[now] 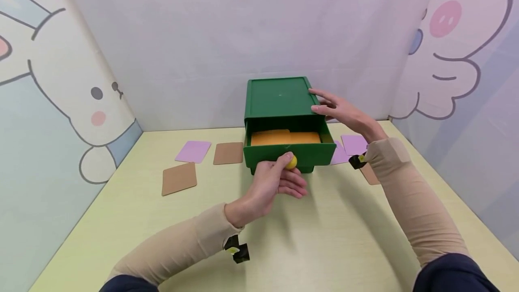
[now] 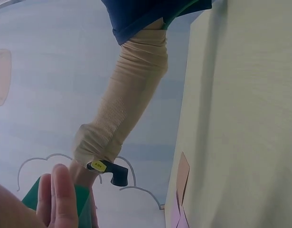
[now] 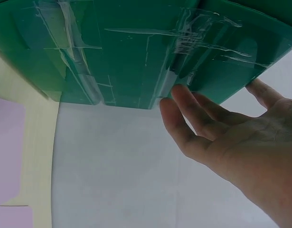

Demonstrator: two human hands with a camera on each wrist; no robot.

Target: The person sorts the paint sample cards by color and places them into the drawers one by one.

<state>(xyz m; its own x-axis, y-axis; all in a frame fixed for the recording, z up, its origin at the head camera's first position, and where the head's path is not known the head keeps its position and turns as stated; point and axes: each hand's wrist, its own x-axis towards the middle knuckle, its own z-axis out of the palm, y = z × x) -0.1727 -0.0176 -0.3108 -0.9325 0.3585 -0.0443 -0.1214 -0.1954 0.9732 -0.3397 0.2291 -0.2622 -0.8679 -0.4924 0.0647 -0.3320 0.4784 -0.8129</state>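
Note:
A green box [image 1: 279,96] with a drawer [image 1: 289,153] pulled partway out stands near the back wall. Orange pieces [image 1: 270,137] lie inside the drawer. At its front, my left hand [image 1: 269,184] pinches the round yellow knob [image 1: 293,162] between thumb and index finger, the other fingers extended below. My right hand [image 1: 342,111] rests against the box's right side and top edge, its fingers spread. Seen from the right wrist, the box wall [image 3: 127,57] carries clear tape, and the fingers of that hand touch its edge. In the left wrist view, the knob is hidden.
Left of the box lie a purple card [image 1: 193,151] and two brown cards [image 1: 228,153] [image 1: 179,178]. On the right, purple cards [image 1: 354,144] and a brown card [image 1: 369,175] are partly covered by the right arm. Cartoon-printed walls enclose the pale table [image 1: 316,242].

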